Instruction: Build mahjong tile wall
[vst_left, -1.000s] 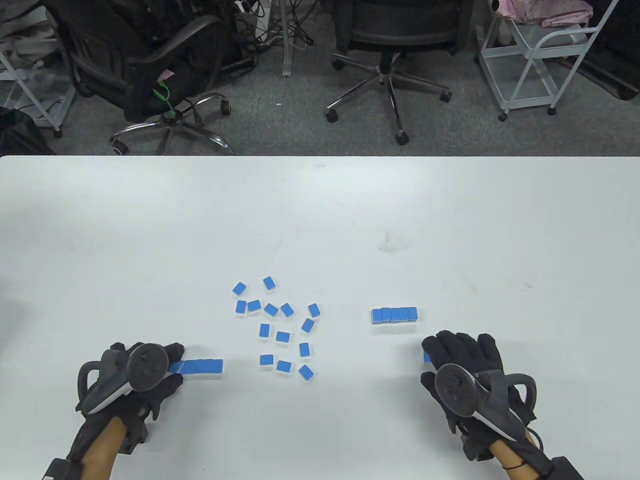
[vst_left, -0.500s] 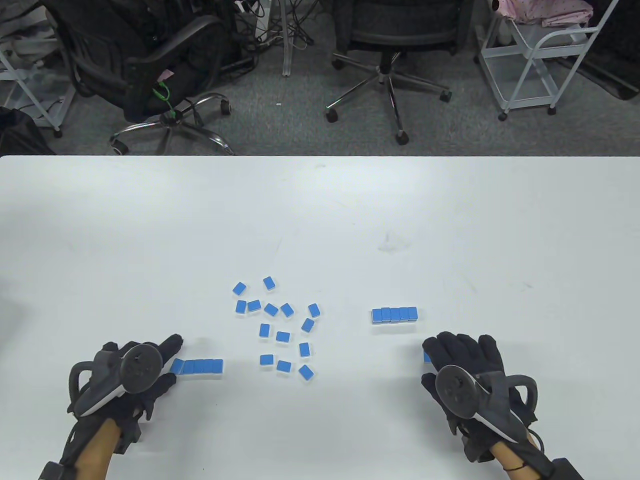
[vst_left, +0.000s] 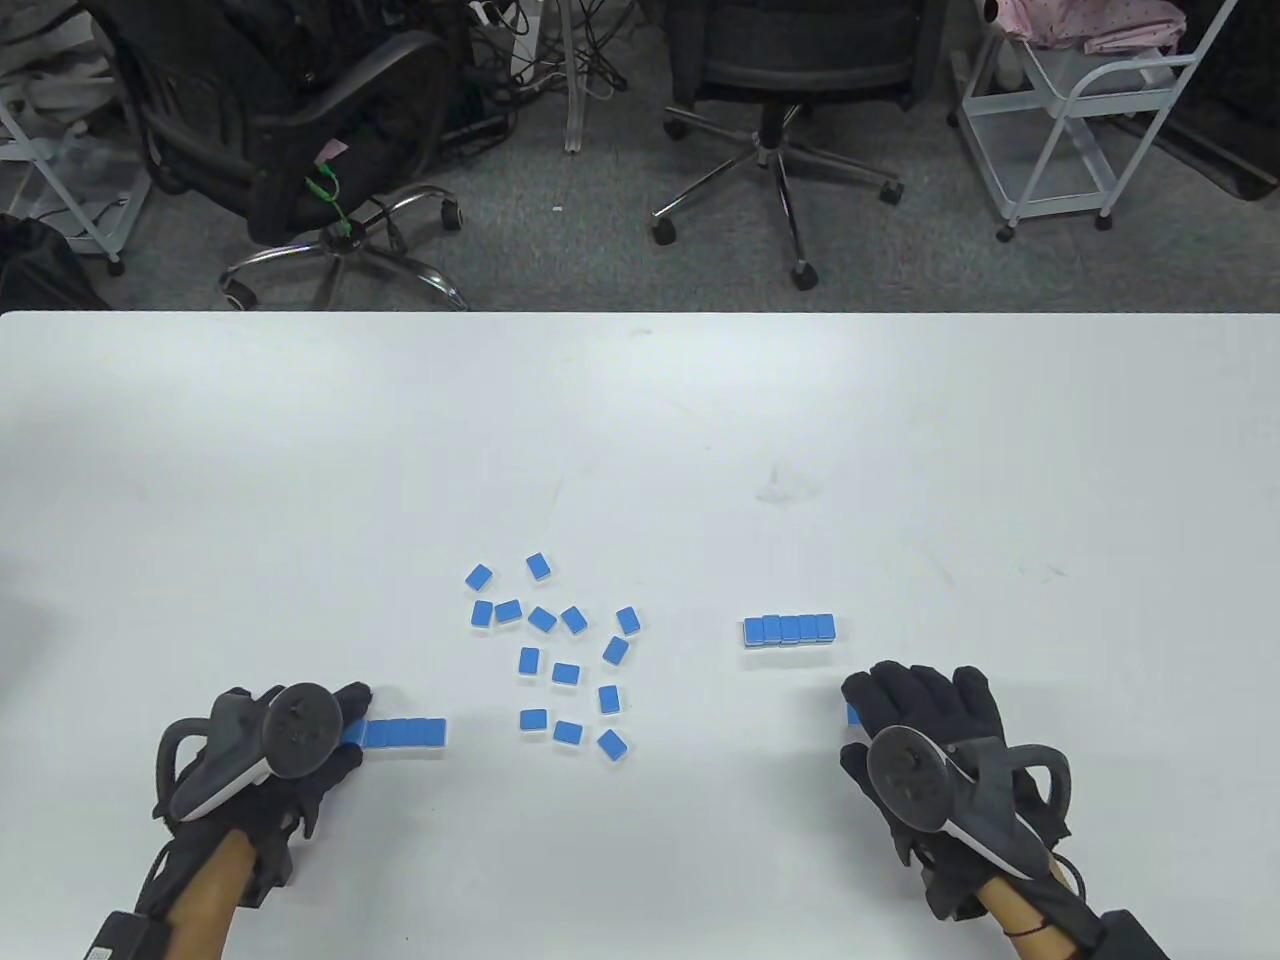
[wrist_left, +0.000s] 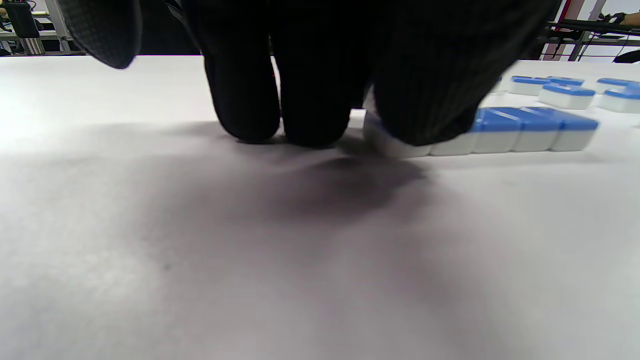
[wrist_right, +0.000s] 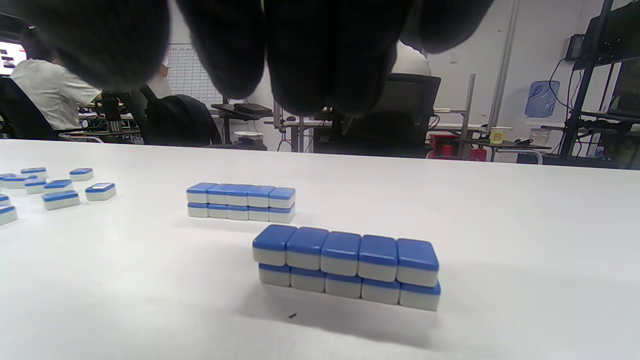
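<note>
Taking the loose scatter of mahjong tiles on the table as the landmark: a single row of tiles lies to its near left, its left end under the fingers of the left hand. To the scatter's right stands a two-layer block of tiles. Nearer than that block, a second two-layer block sits beneath the right hand.

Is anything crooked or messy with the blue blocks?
Yes. The loose blue-and-white mahjong tiles in the middle lie scattered at all angles. In the near two-layer stacked wall, the top row sits shifted sideways over the bottom row. The far stacked wall looks neater.
</note>
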